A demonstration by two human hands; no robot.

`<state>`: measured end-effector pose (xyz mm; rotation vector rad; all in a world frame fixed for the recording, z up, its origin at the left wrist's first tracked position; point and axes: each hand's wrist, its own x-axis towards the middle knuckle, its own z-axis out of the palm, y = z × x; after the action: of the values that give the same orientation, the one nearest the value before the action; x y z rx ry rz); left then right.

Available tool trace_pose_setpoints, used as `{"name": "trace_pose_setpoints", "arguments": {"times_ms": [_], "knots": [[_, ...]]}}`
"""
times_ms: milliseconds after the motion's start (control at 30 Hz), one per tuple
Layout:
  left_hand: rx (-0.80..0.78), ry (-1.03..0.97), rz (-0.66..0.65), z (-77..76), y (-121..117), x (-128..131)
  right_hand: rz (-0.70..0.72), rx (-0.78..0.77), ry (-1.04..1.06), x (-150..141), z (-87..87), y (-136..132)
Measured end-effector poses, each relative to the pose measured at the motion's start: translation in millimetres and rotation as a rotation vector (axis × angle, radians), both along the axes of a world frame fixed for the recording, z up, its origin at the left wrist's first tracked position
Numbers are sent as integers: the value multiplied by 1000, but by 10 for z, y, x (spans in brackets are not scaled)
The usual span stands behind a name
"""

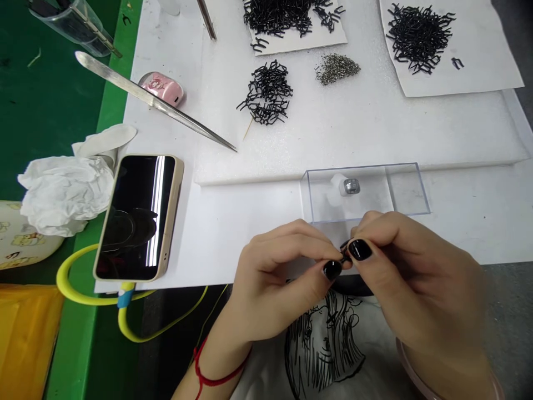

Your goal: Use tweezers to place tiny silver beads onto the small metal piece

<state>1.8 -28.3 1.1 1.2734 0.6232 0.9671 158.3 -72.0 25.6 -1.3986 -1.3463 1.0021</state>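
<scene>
Black wire piece [345, 253] sat pinched between the narrowly closed fingers of the left hand [278, 283] and right hand [416, 278]; just beyond those fingers stood a clear plastic box [406, 191] over a small metal part [352, 186].

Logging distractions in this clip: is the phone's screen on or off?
Off, it seems: the phone lying on the white sheet shows only dark glass with reflections, and no lit display.

pinched black piece [345, 256]: mostly hidden by fingertips [360, 250] | grey granules [337, 69]: too small to tell
</scene>
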Motion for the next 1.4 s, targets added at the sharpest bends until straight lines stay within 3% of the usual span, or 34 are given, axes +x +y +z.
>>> {"name": "trace_pose_setpoints", "arguments": {"times_ms": [367, 700, 1167, 1300, 1400], "knots": [[-19, -9, -15, -10, 5, -6, -122, -52, -40, -101, 90, -22], [-7, -10, -27, -10, 5, -12, -6, -15, -33, 21, 24, -26], [-30, -2, -77, -8, 14, -26, -23, -124, -99, 50, 93, -89], [-31, 33, -79, -3, 7, -24, -48, -154, -90, 32, 114, -132], [-31, 101, -65, 9, 2, -17, -176, -104, -136, 164, 135, -103]]}}
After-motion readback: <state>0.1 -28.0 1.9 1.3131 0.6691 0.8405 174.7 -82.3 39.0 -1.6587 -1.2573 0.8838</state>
